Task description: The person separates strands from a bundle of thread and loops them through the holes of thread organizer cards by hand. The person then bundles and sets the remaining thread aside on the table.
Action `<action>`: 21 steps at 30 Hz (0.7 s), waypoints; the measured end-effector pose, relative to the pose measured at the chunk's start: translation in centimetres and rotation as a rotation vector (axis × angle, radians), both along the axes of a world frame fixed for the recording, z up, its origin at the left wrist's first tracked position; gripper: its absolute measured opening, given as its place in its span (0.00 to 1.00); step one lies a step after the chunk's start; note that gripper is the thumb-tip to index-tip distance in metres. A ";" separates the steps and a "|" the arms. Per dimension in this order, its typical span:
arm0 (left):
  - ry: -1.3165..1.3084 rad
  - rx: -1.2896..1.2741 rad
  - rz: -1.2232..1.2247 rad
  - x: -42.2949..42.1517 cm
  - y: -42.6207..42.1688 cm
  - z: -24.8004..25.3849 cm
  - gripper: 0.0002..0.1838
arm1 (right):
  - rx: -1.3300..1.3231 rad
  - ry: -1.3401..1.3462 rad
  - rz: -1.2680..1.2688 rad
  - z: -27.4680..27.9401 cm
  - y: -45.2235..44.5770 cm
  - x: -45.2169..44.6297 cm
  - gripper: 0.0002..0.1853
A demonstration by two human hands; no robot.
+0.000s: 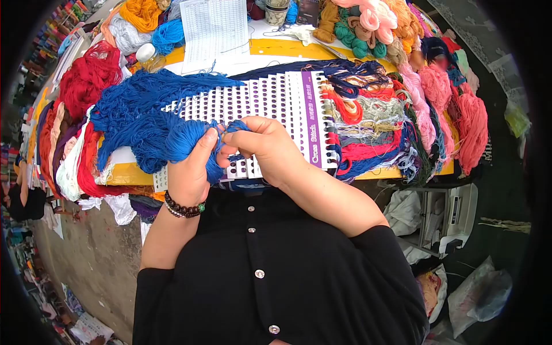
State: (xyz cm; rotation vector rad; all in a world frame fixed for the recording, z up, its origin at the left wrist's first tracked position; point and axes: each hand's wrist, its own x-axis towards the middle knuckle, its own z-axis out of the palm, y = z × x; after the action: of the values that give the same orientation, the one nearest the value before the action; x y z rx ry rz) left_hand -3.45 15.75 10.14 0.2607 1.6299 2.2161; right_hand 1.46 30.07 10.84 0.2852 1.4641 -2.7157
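A big loose bundle of blue embroidery thread (144, 123) spreads over the left part of a white punched thread card (276, 98). My left hand (198, 155) is closed round the gathered end of this bundle, thumb on top. Close beside it, my right hand (261, 144) pinches some of the blue strands between thumb and fingers. The fingertips of both hands nearly meet, and the strands between them are partly hidden. A purple strip with "Cross Stitch" lettering runs along the card's right side. Threads of several colours (362, 121) hang from the holes beyond it.
Red thread (92, 72) lies at the left, with pink skeins (434, 89) and coral skeins (471, 126) at the right. Behind the card are a printed sheet (215, 34), a small jar (150, 57), scissors (338, 53) and a cup (277, 11). A white machine or case (454, 218) stands below right.
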 end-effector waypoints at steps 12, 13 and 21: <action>-0.057 -0.016 -0.125 0.0 -0.4 0.0 0.14 | -0.007 -0.008 -0.021 -0.2 -0.1 0.0 0.05; -0.047 0.001 -0.111 0.1 -0.3 0.1 0.14 | 0.031 -0.014 -0.015 -0.4 -0.2 0.0 0.05; -0.049 -0.012 -0.073 0.1 -0.1 0.1 0.16 | 0.028 -0.008 -0.023 0.0 0.2 0.2 0.05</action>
State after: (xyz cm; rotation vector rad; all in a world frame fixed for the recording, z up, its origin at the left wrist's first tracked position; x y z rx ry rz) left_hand -3.34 15.62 10.19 0.2561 1.5820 2.1411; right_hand 1.62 30.23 10.83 0.3152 1.5076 -2.7105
